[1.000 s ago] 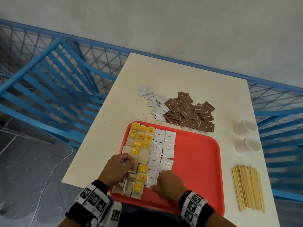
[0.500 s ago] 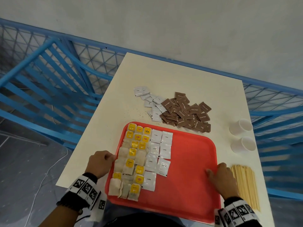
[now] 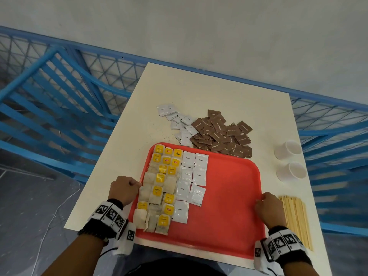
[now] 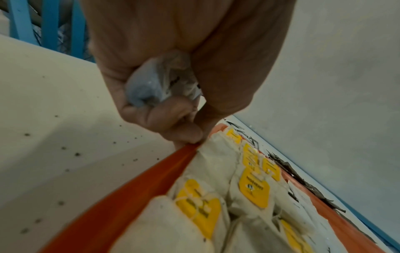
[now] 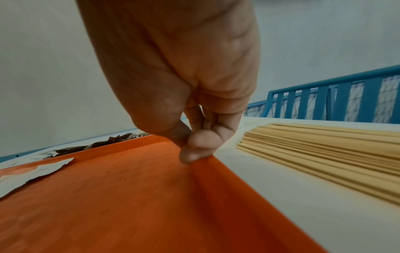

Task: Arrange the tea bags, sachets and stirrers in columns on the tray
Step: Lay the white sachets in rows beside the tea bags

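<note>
The red tray (image 3: 225, 206) lies at the table's near edge. Yellow-tagged tea bags (image 3: 159, 188) fill its left columns, and white coffee sachets (image 3: 187, 176) stand beside them. My left hand (image 3: 124, 189) pinches the tray's left rim (image 4: 129, 196) between thumb and forefinger. Its other fingers curl round a crumpled white packet (image 4: 160, 82). My right hand (image 3: 268, 208) pinches the right rim (image 5: 216, 171). Loose white sachets (image 3: 179, 124) and brown sugar sachets (image 3: 221, 134) lie piled beyond the tray. Wooden stirrers (image 3: 296, 220) lie to its right.
Two white paper cups (image 3: 287, 149) lie on their sides at the table's right edge, beyond the stirrers. A blue metal railing (image 3: 59, 116) surrounds the table on the left, back and right. The tray's right half holds nothing.
Both hands left the tea bags and sachets in the tray's near left part. The left went to the left rim, the right crossed to the right rim, and both now pinch it.
</note>
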The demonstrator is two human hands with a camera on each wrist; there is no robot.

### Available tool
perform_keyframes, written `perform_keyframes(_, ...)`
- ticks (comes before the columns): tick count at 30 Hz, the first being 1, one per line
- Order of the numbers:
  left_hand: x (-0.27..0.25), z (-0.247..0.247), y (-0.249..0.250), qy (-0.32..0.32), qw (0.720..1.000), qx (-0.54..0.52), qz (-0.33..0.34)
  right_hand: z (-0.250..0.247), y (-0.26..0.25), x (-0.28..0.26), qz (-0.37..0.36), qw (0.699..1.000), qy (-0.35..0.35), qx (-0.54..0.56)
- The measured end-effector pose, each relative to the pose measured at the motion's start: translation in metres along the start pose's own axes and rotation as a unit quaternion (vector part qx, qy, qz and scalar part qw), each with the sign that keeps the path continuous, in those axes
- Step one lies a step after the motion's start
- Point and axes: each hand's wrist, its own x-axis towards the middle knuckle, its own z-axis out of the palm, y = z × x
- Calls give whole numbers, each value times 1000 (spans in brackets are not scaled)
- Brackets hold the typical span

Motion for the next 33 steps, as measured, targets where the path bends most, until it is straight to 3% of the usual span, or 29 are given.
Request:
perform_keyframes(3,3,0,4,6,1000,-13,-5,-4,-5,-1,-7,1000,14,-3)
perform_keyframes(5,0,1,4,24,1000,-13,-8,-3,-14,-9,-49,998,49,-9)
perform_keyframes(7,-5,2,5,70,997,-21,3,6,-34,-25,-158,986,60,-5)
perform_keyframes(9,-16,6,11,100,994,-32,43,28,-54,-44,-308,951,13,0)
perform_keyframes(12,-34,16,24,78,989,-24,126,60,-77,-62,-424,904,-55,-34)
perform_keyframes(18,-53,24,30,48,985,-61,152,77,-79,-53,-427,896,-74,-94)
perform_keyframes(28,-60,19,36,28,985,-93,142,77,-79,-53,-434,897,-63,-62)
perform_keyframes(30,-66,11,47,-17,980,-158,117,69,-82,-58,-417,906,-65,-30)
perform_keyframes(31,-70,7,54,-75,964,-241,86,63,-86,-62,-411,909,-61,-1)
perform_keyframes(32,-73,3,59,-150,926,-345,46,55,-94,-68,-410,910,-53,38)
perform_keyframes(33,-76,-1,65,-226,867,-445,6,46,-104,-74,-412,906,-41,82)
